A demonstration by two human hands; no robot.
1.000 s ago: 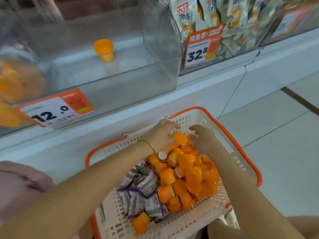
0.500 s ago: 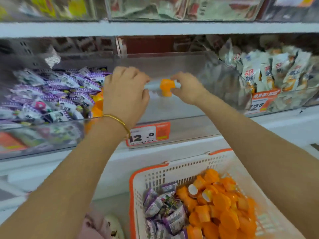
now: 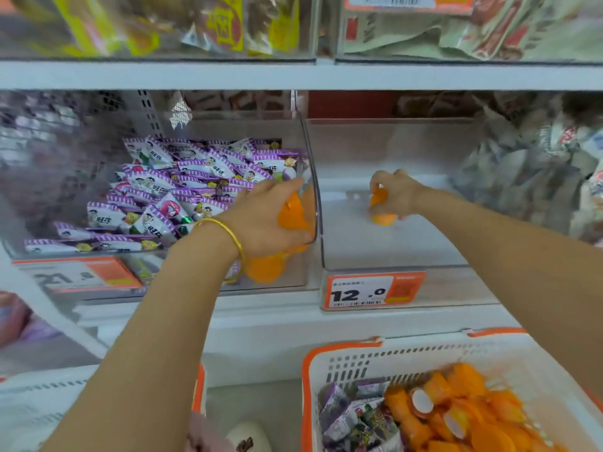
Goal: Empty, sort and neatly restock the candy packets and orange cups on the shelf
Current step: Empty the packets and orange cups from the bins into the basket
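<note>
Now, left hand point(image 3: 270, 220): a few orange cups point(image 3: 292, 215) are gripped in it, with the fingers curled round them.
Where those cups are: they are held at the right end of the left bin point(image 3: 293, 283), right next to the clear wall point(image 3: 315, 197) between the two bins.
Left bin: it is mostly filled with purple packets point(image 3: 182, 187). More corner cups point(image 3: 264, 269) are seen at its front right, just under the hand.
Right hand point(image 3: 396, 194): one cup point(image 3: 381, 208) is pinched between its thumb and fingers.
Where that cup is: it is held low in the right bin point(image 3: 391, 247), near the back. It cannot be told if the floor is touched.
Basket point(image 3: 342, 350): it is set below the shelf, at the bottom right. Basket cups point(image 3: 473, 412) are piled on its right side and basket packets point(image 3: 355, 419) on its left, touching each other.
Tag point(image 3: 372, 290): it is stuck on the front of the right bin, and "12.0" is printed on it.
Bangle point(image 3: 228, 231): a gold one is worn on the left wrist.
Top shelf: big bags are kept there, but they are too blurred to be read.
</note>
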